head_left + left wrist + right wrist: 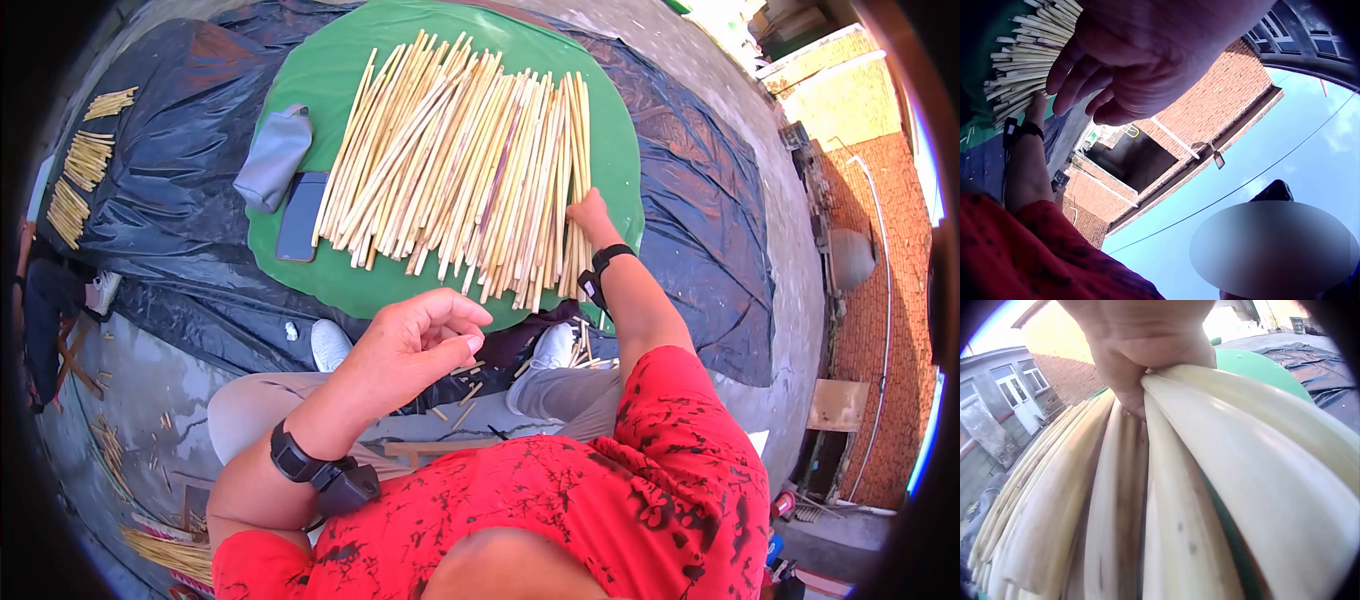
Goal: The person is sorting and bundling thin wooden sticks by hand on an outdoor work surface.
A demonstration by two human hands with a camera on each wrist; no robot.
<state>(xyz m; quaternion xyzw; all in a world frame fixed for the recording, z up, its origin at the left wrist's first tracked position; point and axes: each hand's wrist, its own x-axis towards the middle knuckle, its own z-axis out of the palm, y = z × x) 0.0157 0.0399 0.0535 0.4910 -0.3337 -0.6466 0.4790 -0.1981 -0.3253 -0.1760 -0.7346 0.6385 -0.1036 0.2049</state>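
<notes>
Left hand [420,338]: raised, elbow bent. Right hand [592,214]: arm extended forward. Pale sticks [450,165], many: layered on green surface [617,160], long axes pointing away from the person, leaning slightly right. Left fingers loosely bent, thumb apart, empty; right hand pinching sticks at the layer's right edge.

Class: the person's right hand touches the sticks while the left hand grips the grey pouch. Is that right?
Not quite: the left hand grips nothing; the head view shows it apart from the grey pouch. The right hand does touch the sticks.
</notes>
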